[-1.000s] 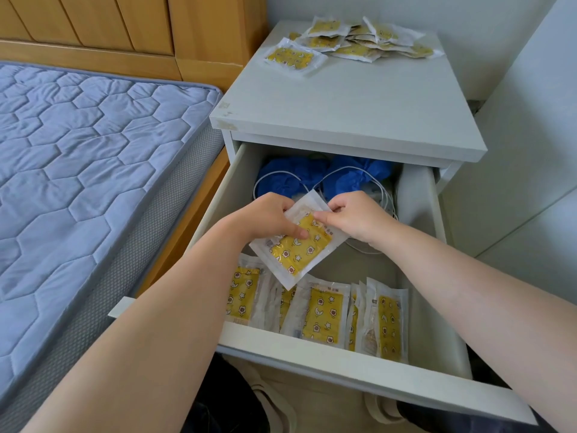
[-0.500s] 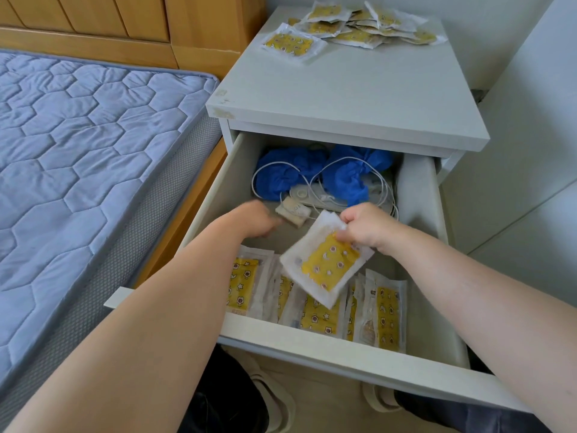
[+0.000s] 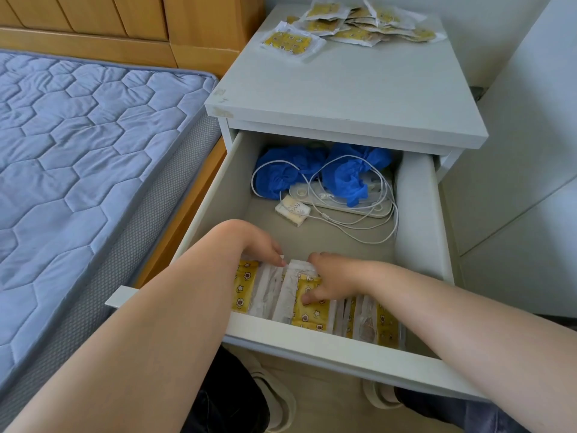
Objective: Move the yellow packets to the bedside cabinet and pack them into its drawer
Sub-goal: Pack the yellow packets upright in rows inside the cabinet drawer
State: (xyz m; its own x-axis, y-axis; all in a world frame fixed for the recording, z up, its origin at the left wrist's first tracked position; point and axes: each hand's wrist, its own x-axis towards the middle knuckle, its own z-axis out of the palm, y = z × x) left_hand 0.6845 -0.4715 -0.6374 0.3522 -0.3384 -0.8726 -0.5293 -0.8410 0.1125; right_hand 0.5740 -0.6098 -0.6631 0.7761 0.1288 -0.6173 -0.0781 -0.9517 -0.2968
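While the right grip pinches a yellow packet into the drawer row, the left grip touches its neighbours, hold unclear; next, probably fetch another from the pile.

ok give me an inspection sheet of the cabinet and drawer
surface: white bedside cabinet top; its drawer pulled open
job's things: heap of yellow printed plastic packets at back; row of packets filed along drawer front
clutter: crumpled blue fabric, small white box, flat white device at drawer back
hands: left hand on the row's top edge, grip unclear; right hand grips a packet
cables: thin white cable looped over the clutter
surroundings: blue quilted mattress, wooden headboard
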